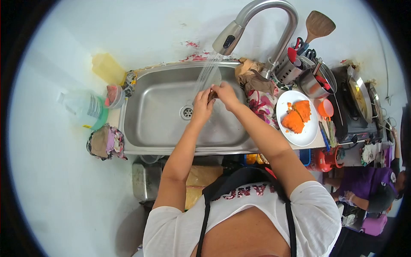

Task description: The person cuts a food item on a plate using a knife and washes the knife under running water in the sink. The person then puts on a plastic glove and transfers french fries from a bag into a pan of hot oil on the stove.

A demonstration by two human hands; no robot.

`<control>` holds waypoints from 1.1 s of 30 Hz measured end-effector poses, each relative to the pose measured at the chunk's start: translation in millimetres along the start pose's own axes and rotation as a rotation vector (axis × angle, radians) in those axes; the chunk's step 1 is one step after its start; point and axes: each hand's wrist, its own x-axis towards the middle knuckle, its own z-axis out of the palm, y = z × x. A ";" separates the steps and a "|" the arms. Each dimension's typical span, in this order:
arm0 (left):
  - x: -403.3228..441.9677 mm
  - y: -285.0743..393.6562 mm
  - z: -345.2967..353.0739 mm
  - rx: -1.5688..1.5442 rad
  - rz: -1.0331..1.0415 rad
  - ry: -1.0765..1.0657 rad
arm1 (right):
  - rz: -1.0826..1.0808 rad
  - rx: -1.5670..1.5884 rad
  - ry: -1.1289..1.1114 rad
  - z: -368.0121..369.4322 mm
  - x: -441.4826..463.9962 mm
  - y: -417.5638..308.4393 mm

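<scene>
Under the spray of the faucet (225,43), a knife with a brown handle is held over the steel sink (150,115). Its wide, pale blade (216,77) points up toward the back rim, partly blurred by the falling water. My left hand (202,104) is closed around the handle from the left side. My right hand (225,95) has its fingers closed on the same handle, close to the blade. Fingers of both hands nearly meet and hide most of the handle. The drain (186,112) lies just left of my left hand.
Right of the sink are crumpled cloths (261,103), a white plate (284,130) with orange food, a utensil holder (289,70), a pot (311,85) and a stove (357,128). Bottles (94,112) stand left. Another person in purple (364,182) works at far right.
</scene>
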 end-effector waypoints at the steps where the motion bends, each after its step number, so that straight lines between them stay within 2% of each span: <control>1: 1.0 6.3 -4.9 -0.024 -0.010 -0.010 | -0.088 0.002 0.057 -2.4 6.8 6.0; 2: 0.8 10.0 -8.6 -0.047 -0.021 -0.018 | -0.122 -0.109 0.187 -2.4 7.5 -0.1; 5: -1.2 -2.4 -9.6 0.074 -0.027 -0.027 | -0.623 -0.289 0.587 9.9 11.5 -2.6; 6: -2.4 0.2 -14.0 0.147 -0.052 -0.039 | -0.721 -0.489 0.513 9.6 -1.8 -13.4; 9: -5.0 2.5 -20.4 0.325 -0.098 -0.090 | -0.609 -0.920 -0.177 7.8 -14.9 -20.6; 12: -3.7 -3.6 -22.2 0.416 -0.086 -0.138 | -0.639 -0.984 -0.398 20.0 -14.8 -7.1; 21: -3.6 14.8 -28.0 0.383 0.017 -0.054 | -0.678 -1.599 -0.171 0.1 18.4 -26.3; 24: -4.2 16.7 -28.7 0.388 0.011 -0.070 | -0.683 -1.627 -0.058 -21.0 29.6 -25.6; 27: -3.8 15.9 -26.9 0.348 -0.014 -0.066 | -0.368 -1.323 0.007 -36.8 43.2 -24.7; 30: -2.5 11.7 -28.7 0.283 -0.058 -0.027 | -0.245 -0.772 0.165 -47.2 61.5 -14.0; 33: 2.0 3.2 -25.0 0.205 -0.075 0.010 | 0.018 -0.155 0.037 -36.6 42.5 -36.2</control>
